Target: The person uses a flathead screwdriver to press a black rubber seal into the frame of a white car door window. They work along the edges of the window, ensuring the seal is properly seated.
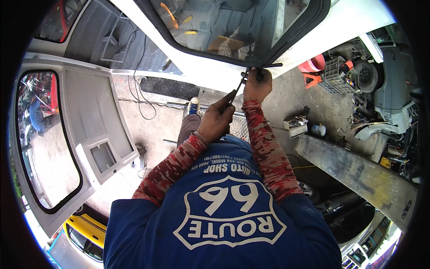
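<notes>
In front of me is a white vehicle body panel [201,74] with a window [206,24] framed by a black rubber seal [197,53]. My right hand [257,84] is raised to the seal's lower corner, fingers pinched on a thin black strip [238,86]. Lower and to the left, my left hand [217,119] is closed around the strip's other end, thumb and forefinger together. The strip slants between the two hands. A short dark piece [273,65] juts out rightward beside my right fingertips; whether it joins the strip, I cannot tell.
An open grey door [96,103] with a window stands on the left. At right are a red bucket [312,63], a grey crate [337,74], a tire [366,76] and a long metal bench [358,168]. A cable [142,96] lies on the floor. A metal-mesh platform [240,124] is beneath me.
</notes>
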Motion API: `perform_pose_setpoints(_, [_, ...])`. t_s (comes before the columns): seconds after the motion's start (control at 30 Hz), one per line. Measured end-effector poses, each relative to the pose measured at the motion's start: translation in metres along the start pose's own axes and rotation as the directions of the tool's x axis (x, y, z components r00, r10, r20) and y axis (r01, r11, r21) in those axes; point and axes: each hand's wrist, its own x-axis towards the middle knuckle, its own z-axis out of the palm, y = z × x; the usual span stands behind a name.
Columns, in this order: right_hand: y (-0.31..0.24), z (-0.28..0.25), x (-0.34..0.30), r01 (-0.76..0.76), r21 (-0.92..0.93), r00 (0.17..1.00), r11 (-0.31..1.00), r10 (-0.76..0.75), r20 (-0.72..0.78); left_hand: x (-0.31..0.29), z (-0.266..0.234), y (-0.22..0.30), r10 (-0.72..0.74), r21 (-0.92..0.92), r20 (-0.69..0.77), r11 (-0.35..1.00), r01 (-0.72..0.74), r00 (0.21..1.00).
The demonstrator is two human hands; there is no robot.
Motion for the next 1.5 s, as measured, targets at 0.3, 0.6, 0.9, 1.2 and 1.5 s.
perform_pose_setpoints(0.3, [0.001, -0.002, 0.0, 0.017, 0.085, 0.999, 0.996, -0.02, 0.042, -0.001, 0.003, 0.001, 0.119, 0.311, -0.117, 0.947, -0.077, 0.986])
perform_pose_setpoints(0.6, [-0.018, 0.002, -0.006, -0.064, 0.281, 0.997, 0.958, 0.052, 0.05, -0.002, -0.001, -0.003, 0.316, 0.559, -0.135, 0.807, -0.191, 0.939])
perform_pose_setpoints(0.9, [-0.009, 0.004, -0.005, -0.034, 0.242, 0.999, 0.97, 0.03, 0.023, -0.001, -0.002, -0.005, 0.326, 0.602, -0.144, 0.778, -0.179, 0.934])
perform_pose_setpoints(1.2, [-0.014, 0.001, -0.005, -0.11, 0.279, 0.99, 0.954, 0.079, 0.12, -0.001, 0.009, -0.002, 0.379, 0.688, -0.139, 0.702, -0.187, 0.915])
perform_pose_setpoints(1.5, [-0.041, -0.01, -0.01, -0.426, 0.262, 0.898, 0.866, 0.37, 0.236, 0.011, 0.003, -0.003, -0.039, -0.114, 0.018, 0.993, 0.04, 0.999])
